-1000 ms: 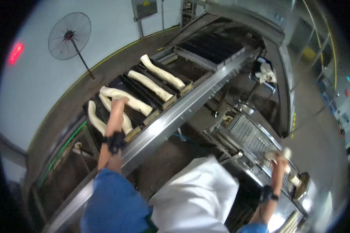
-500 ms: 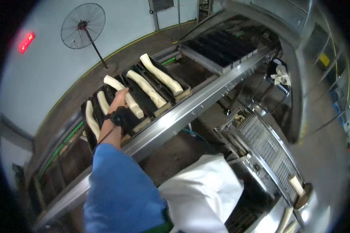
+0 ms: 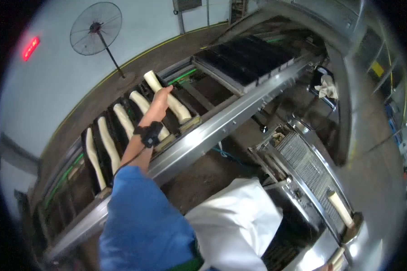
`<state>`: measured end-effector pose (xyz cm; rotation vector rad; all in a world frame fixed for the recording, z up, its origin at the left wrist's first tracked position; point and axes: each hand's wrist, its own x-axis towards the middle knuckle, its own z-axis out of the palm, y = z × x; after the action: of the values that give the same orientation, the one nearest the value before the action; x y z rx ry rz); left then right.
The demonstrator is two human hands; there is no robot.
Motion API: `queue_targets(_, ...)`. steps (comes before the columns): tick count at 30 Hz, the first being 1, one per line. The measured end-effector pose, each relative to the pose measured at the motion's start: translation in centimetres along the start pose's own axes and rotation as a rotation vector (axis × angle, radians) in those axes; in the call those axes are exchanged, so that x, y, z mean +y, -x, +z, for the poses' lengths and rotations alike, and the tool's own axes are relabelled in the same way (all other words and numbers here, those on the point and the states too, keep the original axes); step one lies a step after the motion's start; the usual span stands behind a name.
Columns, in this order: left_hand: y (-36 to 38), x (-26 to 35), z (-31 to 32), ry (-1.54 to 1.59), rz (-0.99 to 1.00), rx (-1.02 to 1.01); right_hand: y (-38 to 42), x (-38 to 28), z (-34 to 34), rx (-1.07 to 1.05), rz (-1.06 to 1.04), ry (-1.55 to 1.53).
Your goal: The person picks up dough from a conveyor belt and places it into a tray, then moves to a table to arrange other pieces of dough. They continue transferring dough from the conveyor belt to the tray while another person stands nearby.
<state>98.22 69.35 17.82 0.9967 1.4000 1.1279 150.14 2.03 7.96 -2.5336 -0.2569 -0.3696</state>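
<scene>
Several long pale dough logs lie in black baking pans (image 3: pixel 122 149) on a conveyor that runs from lower left to upper right. My left hand (image 3: pixel 159 101), with a black band on the wrist, reaches over the steel side rail (image 3: pixel 221 122) and lies flat on the rightmost dough log (image 3: pixel 178 110), fingers stretched along it. The neighbouring log (image 3: pixel 139 100) is just left of my hand. My right hand is out of view. My blue sleeve (image 3: pixel 140 217) and white apron (image 3: pixel 235 226) fill the bottom.
A block of empty black pans (image 3: pixel 248 56) follows on the conveyor at upper right. A wire-mesh belt (image 3: pixel 307 169) at lower right carries one dough log (image 3: pixel 339 207). A standing fan (image 3: pixel 96 27) is by the far wall; a white cloth (image 3: pixel 328 86) hangs at right.
The filled pans have travelled left along the conveyor. My left hand has shifted from a middle log to the rightmost one. My right hand, earlier over the mesh belt, has left the view.
</scene>
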Motion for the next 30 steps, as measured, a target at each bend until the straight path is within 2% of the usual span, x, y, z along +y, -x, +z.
queue_targets(2,-3.6,-2.1,0.9,-0.054,-0.048,0.074,-0.7,-0.2,0.4,-0.008,-0.008,-0.027)
queue_targets(3,-5.8,-3.5,0.5,-0.050,-0.003,0.066,-1.1,-0.2,0.6,-0.018,-0.017,-0.046)
queue_targets(4,-12.6,-9.2,-3.4,-0.483,0.198,0.093,-1.9,-0.8,0.9,-0.039,-0.033,-0.081)
queue_targets(6,-15.6,-8.3,-4.6,-0.732,-0.097,0.117,-2.9,-4.7,1.5,-0.072,-0.016,-0.167)
queue_targets(8,-9.8,-5.0,-1.5,-0.276,-0.204,0.309,-7.2,-0.5,6.4,0.006,-0.208,-0.142)
queue_targets(9,-8.0,-3.2,-0.7,-0.474,-0.263,0.360,-9.5,0.2,9.2,-0.074,-0.205,-0.234)
queue_targets(10,-5.7,-1.7,-1.0,-0.475,-0.267,0.376,-10.6,0.0,11.0,-0.162,-0.205,-0.326)
queue_targets(12,-0.2,0.3,-2.1,-0.705,0.065,0.275,-10.7,-9.8,10.7,-0.277,-0.240,-0.403)
queue_targets(13,1.6,0.3,-3.0,-0.912,0.286,0.461,-12.5,-10.9,12.2,-0.304,-0.394,-0.320)
queue_targets(14,2.7,0.5,-4.6,-0.997,0.464,0.515,-14.7,-11.9,13.9,-0.328,-0.547,-0.239)
queue_targets(16,8.0,3.6,-5.3,-1.023,0.306,0.648,-16.1,-19.0,13.9,-0.431,-0.668,-0.037)
queue_targets(17,7.9,2.1,-7.7,-1.160,0.220,0.744,-17.1,-19.8,14.9,-0.445,-0.686,-0.050)
queue_targets(18,8.6,0.6,-9.3,-1.166,0.208,0.771,-18.6,-20.8,16.6,-0.504,-0.688,0.027)
queue_targets(20,11.8,-0.5,-11.5,-0.634,0.026,0.572,-21.2,-22.5,19.5,-0.575,-0.712,0.085)
queue_targets(22,20.7,5.9,-9.3,-0.230,-0.253,0.357,-20.7,-21.4,20.3,-0.494,-0.714,0.356)
queue_targets(24,23.1,6.9,-9.7,-0.226,-0.217,0.373,-19.5,-24.1,18.4,-0.490,-0.746,0.313)
queue_targets(26,21.4,7.1,-7.7,-0.522,0.091,0.592,-21.0,-27.9,17.7,-0.597,-0.555,0.440)
queue_targets(27,21.2,8.6,-5.9,-0.607,0.151,0.588,-21.3,-27.6,18.2,-0.497,-0.667,0.473)
queue_targets(28,19.5,8.6,-4.3,-0.747,0.279,0.584,-21.5,-27.6,18.8,-0.489,-0.646,0.482)
queue_targets(30,18.6,9.2,0.2,-0.627,0.364,0.507,-20.0,-28.8,16.3,-0.349,-0.703,0.402)
